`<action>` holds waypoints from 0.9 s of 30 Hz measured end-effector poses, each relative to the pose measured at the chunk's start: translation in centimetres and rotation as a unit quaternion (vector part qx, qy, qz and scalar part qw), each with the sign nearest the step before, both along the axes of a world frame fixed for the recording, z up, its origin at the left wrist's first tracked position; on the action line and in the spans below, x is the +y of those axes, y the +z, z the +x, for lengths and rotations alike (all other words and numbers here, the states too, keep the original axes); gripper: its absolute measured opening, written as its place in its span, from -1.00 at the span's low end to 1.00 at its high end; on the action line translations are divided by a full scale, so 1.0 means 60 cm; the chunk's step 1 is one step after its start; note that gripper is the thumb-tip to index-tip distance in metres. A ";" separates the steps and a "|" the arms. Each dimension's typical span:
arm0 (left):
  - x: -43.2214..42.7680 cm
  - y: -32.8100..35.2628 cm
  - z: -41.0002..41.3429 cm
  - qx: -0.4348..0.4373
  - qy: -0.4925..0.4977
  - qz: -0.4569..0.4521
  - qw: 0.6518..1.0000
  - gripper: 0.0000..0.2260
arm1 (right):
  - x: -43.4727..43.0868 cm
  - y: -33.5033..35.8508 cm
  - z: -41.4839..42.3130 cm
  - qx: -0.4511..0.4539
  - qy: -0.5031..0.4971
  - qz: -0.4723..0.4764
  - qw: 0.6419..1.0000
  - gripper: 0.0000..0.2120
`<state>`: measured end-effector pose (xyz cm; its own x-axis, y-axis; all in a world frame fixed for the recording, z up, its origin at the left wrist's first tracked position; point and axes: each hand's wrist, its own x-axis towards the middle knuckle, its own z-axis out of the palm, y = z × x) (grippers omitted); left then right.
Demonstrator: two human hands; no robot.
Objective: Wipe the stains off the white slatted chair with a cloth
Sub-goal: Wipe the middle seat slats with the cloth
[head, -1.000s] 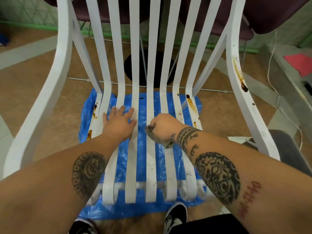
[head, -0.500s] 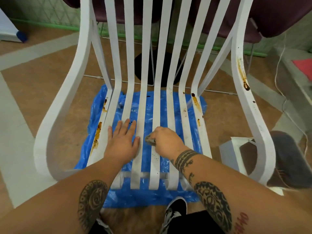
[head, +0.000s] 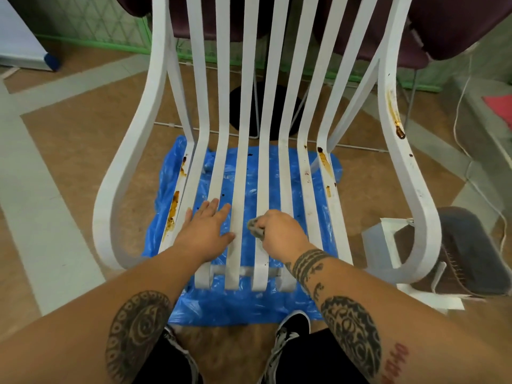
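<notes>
The white slatted chair fills the view, its seat slats running toward me. Brown-orange stains streak the leftmost seat slat. More stains mark the rightmost seat slat, and a drip runs down the right armrest. My left hand lies flat with spread fingers on the left seat slats. My right hand grips a small grey cloth and presses it on a middle slat near the seat's front edge.
A blue plastic sheet lies on the tiled floor under the seat. My two dark shoes stand at its near edge. A white box and a dark mat sit right of the chair. A purple chair stands behind.
My view has pulled back and shifted right. My right hand with the cloth has slid toward me along the middle slat, and my left hand stays flat on the left slats.
</notes>
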<state>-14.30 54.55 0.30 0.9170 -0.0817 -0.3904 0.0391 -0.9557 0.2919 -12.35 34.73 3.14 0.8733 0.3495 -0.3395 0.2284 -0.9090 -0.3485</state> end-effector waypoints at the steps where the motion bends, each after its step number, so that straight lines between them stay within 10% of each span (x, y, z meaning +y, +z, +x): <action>1: -0.003 0.001 0.002 0.001 0.004 0.004 1.000 -0.30 | -0.002 0.001 -0.006 0.006 0.012 -0.007 1.000 -0.79; 27: -0.040 0.047 -0.015 0.080 0.004 0.069 0.994 -0.54 | -0.020 0.046 -0.106 0.048 0.084 -0.076 0.992 -0.82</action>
